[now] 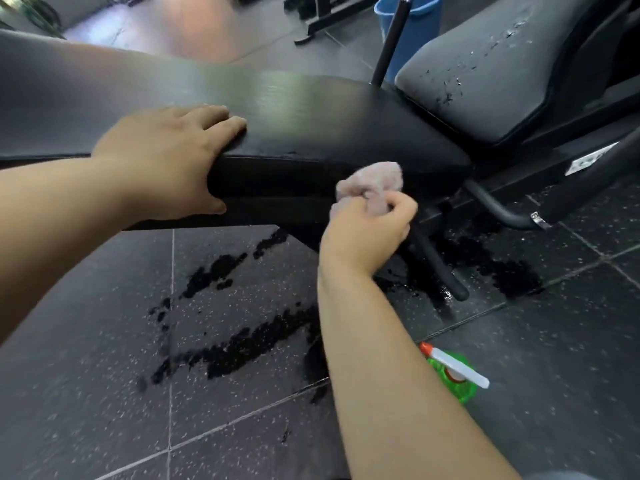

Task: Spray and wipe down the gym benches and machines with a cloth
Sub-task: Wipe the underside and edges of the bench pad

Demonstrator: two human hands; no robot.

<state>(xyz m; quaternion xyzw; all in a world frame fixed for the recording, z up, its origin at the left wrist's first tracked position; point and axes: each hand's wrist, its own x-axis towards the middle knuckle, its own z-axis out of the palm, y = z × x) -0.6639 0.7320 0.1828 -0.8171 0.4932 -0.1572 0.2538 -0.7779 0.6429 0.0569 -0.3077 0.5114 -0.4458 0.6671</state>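
Note:
A long black padded bench (311,112) runs across the upper half of the view. My left hand (166,157) rests on its near edge, fingers laid over the top and thumb down the side. My right hand (367,233) grips a bunched pinkish cloth (374,180) and holds it against the bench's side face. A green spray bottle (453,374) with a white and orange trigger head stands on the floor to the right of my right forearm. A worn grey seat pad (491,74) sits at the upper right, flecked with droplets or cracks.
Wet dark patches (242,344) spread over the speckled rubber floor tiles under the bench. Black frame legs (440,265) and a curved bar (498,209) stand below the seat. A blue bucket (415,26) and an upright black pole (391,39) stand behind the bench.

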